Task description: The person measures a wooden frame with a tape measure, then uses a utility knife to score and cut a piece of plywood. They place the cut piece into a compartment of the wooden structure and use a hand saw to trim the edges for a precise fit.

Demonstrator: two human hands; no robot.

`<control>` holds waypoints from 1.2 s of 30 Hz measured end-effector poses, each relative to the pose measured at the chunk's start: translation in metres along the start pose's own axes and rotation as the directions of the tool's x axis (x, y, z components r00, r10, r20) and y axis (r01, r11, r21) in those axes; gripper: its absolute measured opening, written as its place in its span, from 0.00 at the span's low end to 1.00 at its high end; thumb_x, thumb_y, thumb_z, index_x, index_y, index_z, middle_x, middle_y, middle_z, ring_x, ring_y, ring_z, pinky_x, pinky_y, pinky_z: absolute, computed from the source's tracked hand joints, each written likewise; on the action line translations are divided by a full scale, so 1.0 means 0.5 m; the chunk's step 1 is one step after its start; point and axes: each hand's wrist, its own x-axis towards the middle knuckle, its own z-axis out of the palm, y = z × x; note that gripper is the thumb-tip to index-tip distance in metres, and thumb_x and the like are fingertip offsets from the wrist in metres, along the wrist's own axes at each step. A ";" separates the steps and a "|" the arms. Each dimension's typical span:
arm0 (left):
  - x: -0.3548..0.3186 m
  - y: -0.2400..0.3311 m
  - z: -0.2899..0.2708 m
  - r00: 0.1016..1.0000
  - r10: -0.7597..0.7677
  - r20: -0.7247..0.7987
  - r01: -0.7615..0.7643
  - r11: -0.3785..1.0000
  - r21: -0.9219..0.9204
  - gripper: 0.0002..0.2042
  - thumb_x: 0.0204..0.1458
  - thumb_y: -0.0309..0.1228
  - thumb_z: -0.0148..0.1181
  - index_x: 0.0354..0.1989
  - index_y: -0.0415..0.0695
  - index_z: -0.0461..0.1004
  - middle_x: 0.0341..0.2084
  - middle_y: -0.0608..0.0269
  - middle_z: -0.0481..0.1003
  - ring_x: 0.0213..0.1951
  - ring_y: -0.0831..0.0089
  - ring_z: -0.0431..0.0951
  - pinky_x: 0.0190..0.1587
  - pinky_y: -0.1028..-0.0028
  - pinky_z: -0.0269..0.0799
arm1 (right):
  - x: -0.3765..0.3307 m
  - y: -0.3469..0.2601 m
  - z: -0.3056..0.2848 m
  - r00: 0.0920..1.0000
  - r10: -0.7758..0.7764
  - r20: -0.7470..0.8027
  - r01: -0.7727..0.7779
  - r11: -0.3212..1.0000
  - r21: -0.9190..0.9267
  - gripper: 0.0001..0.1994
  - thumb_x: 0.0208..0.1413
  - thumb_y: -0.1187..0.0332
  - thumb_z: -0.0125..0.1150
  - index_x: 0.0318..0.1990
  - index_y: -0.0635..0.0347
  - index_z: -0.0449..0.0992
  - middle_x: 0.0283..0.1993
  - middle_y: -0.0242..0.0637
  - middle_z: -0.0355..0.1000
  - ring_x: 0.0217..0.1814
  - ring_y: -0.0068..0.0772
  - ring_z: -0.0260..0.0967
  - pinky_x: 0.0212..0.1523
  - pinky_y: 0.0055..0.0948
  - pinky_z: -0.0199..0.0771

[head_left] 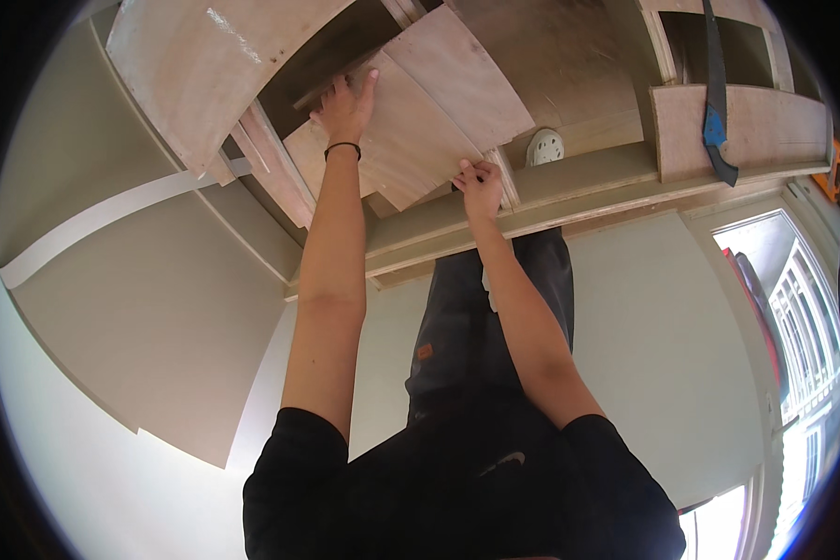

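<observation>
The left hand lies on a thin, pale wooden board near its far edge, its fingers apart and the thumb spread to the right. The board sits slantwise across an open wooden frame, between the person's arms. Beside it to the upper right, a second pale board lies along its edge.

The right hand is at the first board's near right corner, fingers curled around a small dark thing; whether they are clamped on it cannot be told. A wooden strip runs just beside this hand.

Well to the right, a saw with a blue and black handle rests across another board. A white shoe shows beyond the frame's front rail.
</observation>
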 end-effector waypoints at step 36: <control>0.068 -0.025 -0.010 0.927 0.329 -0.180 -0.364 0.905 -0.219 0.22 0.58 0.52 0.57 0.47 0.46 0.80 0.46 0.51 0.78 0.49 0.50 0.76 0.53 0.60 0.70 | -0.021 0.005 0.045 0.988 -0.142 -0.069 0.133 0.984 -0.119 0.13 0.59 0.70 0.66 0.42 0.68 0.68 0.33 0.41 0.74 0.33 0.28 0.76 0.36 0.29 0.82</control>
